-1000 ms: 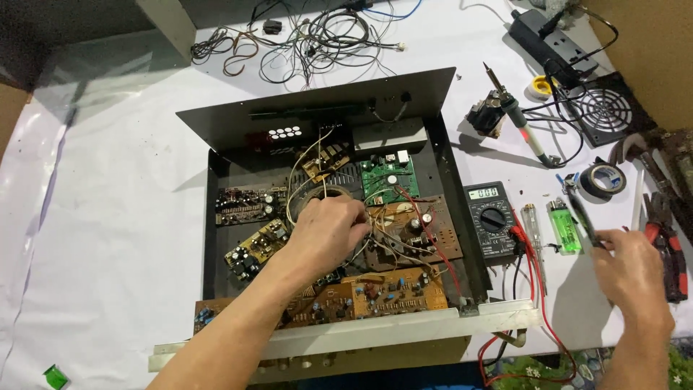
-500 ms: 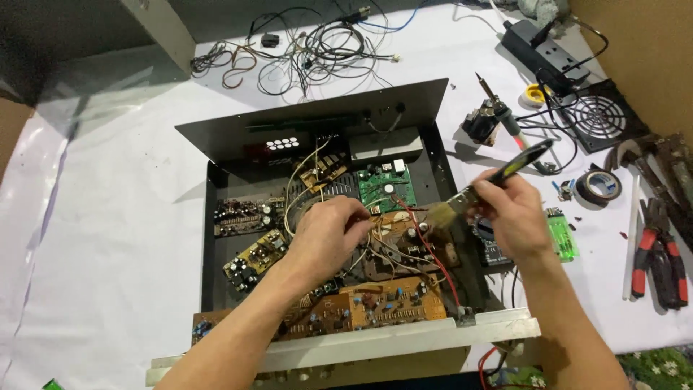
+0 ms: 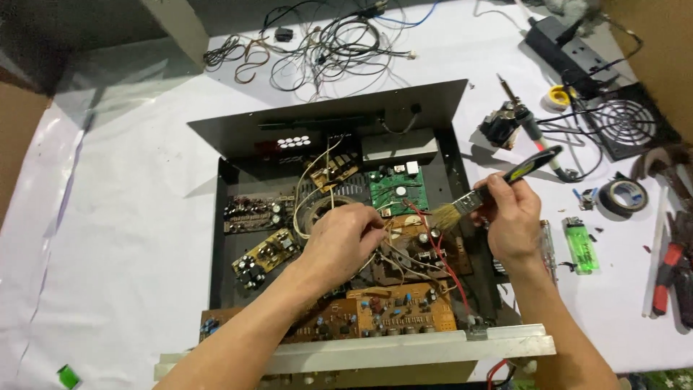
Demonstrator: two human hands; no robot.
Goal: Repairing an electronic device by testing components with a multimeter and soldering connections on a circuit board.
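Paintbrush (image 3: 482, 189) now lower, right-hand (image 3: 514, 217) grip

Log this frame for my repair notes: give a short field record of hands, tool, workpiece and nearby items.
Workpiece: open black chassis with several circuit boards
Left hand: gripping wires inside the chassis
Right hand: holding a paintbrush, bristles at the chassis's right side
Green board: behind the brush tip
Right of chassis: green lighter, tape roll, soldering iron
Surface: white sheet

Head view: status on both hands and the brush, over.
Left hand pinching loose wires inside open chassis. Right hand gripping paintbrush, bristles over brown circuit board. Red lead crosses beneath the brush.
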